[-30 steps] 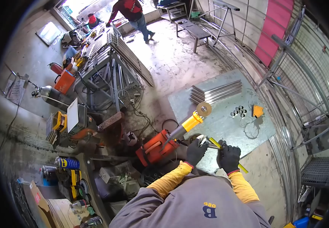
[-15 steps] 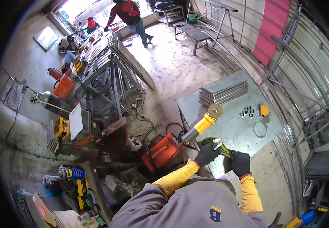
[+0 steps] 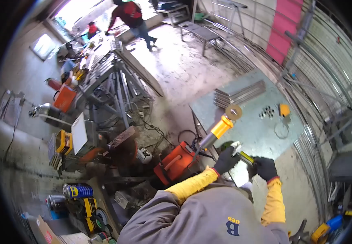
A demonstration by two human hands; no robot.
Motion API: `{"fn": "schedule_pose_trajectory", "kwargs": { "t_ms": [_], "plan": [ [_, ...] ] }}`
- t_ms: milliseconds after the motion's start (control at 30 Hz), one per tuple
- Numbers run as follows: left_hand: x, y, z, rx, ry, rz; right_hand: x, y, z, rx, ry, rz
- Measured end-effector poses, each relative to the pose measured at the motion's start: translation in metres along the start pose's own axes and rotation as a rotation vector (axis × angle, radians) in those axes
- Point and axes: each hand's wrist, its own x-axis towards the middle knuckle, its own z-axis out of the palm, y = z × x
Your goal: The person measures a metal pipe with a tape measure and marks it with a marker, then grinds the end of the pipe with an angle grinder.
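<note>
My left hand (image 3: 226, 160), in a black glove, is closed around a small white-and-grey piece (image 3: 236, 147) whose kind I cannot make out. My right hand (image 3: 265, 168), gloved too, grips the right end of a short yellow-green strip (image 3: 246, 157). The strip spans the gap between both hands, and gloves hide its ends. Just beyond my left hand, a yellow-and-grey angle grinder (image 3: 216, 133) lies across the left edge of the metal-topped table (image 3: 249, 134), its round disc (image 3: 233, 112) facing up.
Stacked metal bars (image 3: 241, 94), short tube pieces (image 3: 266, 112) and a yellow-orange block (image 3: 284, 110) lie on the table. An orange machine (image 3: 174, 162) stands left of it, with cables on the floor. A co-worker (image 3: 132, 20) stands by the far workbench.
Both hands have shifted slightly right, with the yellow-green strip still between them. The view has tilted a little. The co-worker remains at the far bench.
</note>
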Motion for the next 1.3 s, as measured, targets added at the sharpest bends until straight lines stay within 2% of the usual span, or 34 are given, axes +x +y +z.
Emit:
{"fn": "schedule_pose_trajectory", "kwargs": {
  "t_ms": [33,67,100,133,167,200,267,333,367,500,600,667,700,833,900,1000,1033,1133,1200,1267,1300],
  "plan": [
    [0.0,-0.006,-0.001,0.004,-0.006,0.005,0.004,0.006,0.003,-0.122,-0.1,0.06],
    [0.011,-0.06,0.008,0.264,0.013,0.289,0.006,0.007,0.002,-0.135,-0.164,0.103],
    [0.024,-0.066,0.007,-0.047,-0.128,-0.044,0.012,0.014,0.003,-0.212,-0.275,0.126],
    [0.023,-0.07,-0.002,0.543,-0.049,0.37,0.009,0.013,-0.001,-0.146,-0.249,0.141],
    [0.02,0.005,-0.02,0.272,-0.23,-0.156,0.011,0.008,-0.004,-0.121,-0.251,0.184],
    [0.026,0.022,-0.029,-0.012,-0.275,-0.2,0.011,0.003,-0.005,-0.03,-0.191,0.174],
    [0.021,0.009,-0.033,-0.46,-0.179,-0.323,0.017,-0.012,-0.016,-0.032,-0.261,0.232],
    [0.021,0.011,-0.034,-0.606,-0.091,-0.352,0.021,-0.017,-0.019,-0.056,-0.308,0.299],
    [0.022,0.002,-0.037,-0.636,-0.116,-0.35,0.021,-0.015,-0.016,-0.076,-0.292,0.294],
    [0.022,0.006,-0.031,-0.6,-0.08,-0.377,0.023,-0.023,-0.018,-0.107,-0.314,0.319],
    [0.024,0.004,-0.021,-0.428,-0.13,-0.408,0.024,-0.024,-0.018,-0.126,-0.32,0.323],
    [0.017,0.015,-0.008,0.031,-0.109,-0.284,0.023,-0.026,-0.016,-0.155,-0.308,0.339],
    [0.016,0.006,0.001,0.057,-0.025,-0.169,0.022,-0.028,-0.016,-0.156,-0.315,0.337],
    [0.022,0.006,0.003,0.095,-0.009,-0.207,0.019,-0.027,-0.011,-0.181,-0.282,0.284],
    [0.019,0.018,0.004,-0.106,0.011,-0.31,0.015,-0.023,-0.012,-0.187,-0.236,0.234],
    [0.014,0.019,0.015,-0.213,0.009,-0.283,0.014,-0.023,-0.021,-0.247,-0.239,0.239],
    [0.012,0.024,0.019,-0.247,-0.015,-0.367,0.012,-0.02,-0.026,-0.295,-0.26,0.228],
    [0.011,0.014,0.023,-0.21,-0.091,-0.342,0.01,-0.023,-0.037,-0.417,-0.293,0.197],
    [0.014,0.006,0.02,-0.249,-0.106,-0.341,0.01,-0.033,-0.035,-0.542,-0.205,0.119],
    [0.018,0.005,0.015,-0.237,-0.004,-0.243,0.009,-0.033,-0.022,-0.455,-0.139,0.097],
    [0.02,0.002,0.009,-0.193,0.001,-0.274,0.007,-0.032,-0.013,-0.403,-0.07,0.083]
  ]
}}
